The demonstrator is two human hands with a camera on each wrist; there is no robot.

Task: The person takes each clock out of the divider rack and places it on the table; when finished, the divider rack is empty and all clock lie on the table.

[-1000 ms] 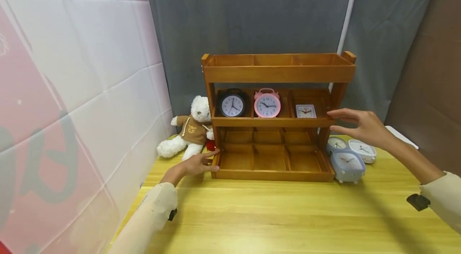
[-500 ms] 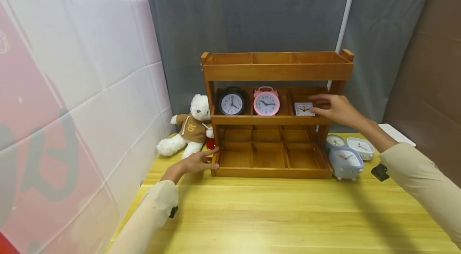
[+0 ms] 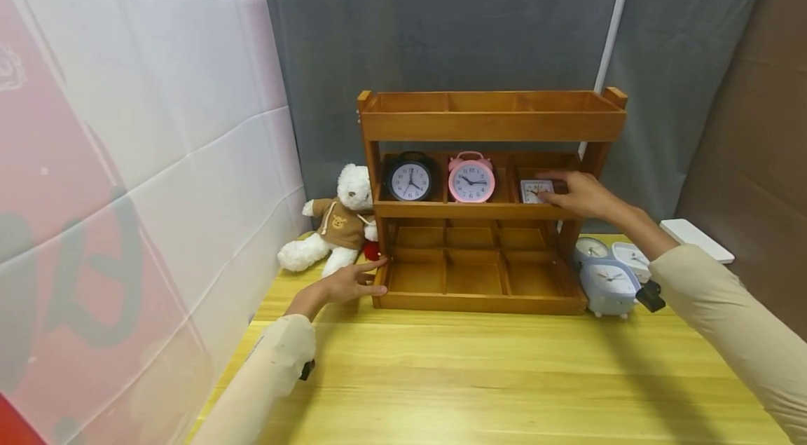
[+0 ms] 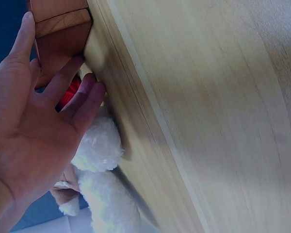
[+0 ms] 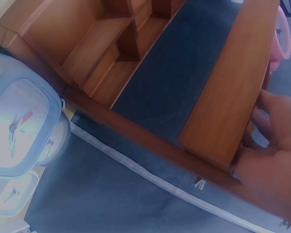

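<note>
My left hand [image 3: 343,284] touches the lower left corner of a brown wooden tiered shelf [image 3: 492,210], its thumb and fingers extended in the left wrist view. At the middle tier's right compartment, my right hand [image 3: 583,194] pinches a small white square clock [image 3: 528,193], thumb at its face and fingers above. In the right wrist view those fingertips are hidden behind the tier's front board [image 5: 233,82]. Left of the small clock, a pink twin-bell alarm clock [image 3: 471,182] and a black round alarm clock [image 3: 410,181] stand in the other two compartments.
Beside the shelf's right end stand a blue-grey clock [image 3: 608,287], a round clock [image 3: 591,249] and a white clock [image 3: 630,259]. A white flat object [image 3: 696,240] lies behind them. A white teddy bear [image 3: 340,224] in a brown hoodie sits at the left.
My right hand has moved left from the shelf's right end to the small white clock and now overlaps its right side. My left hand has stayed at the lower left corner.
</note>
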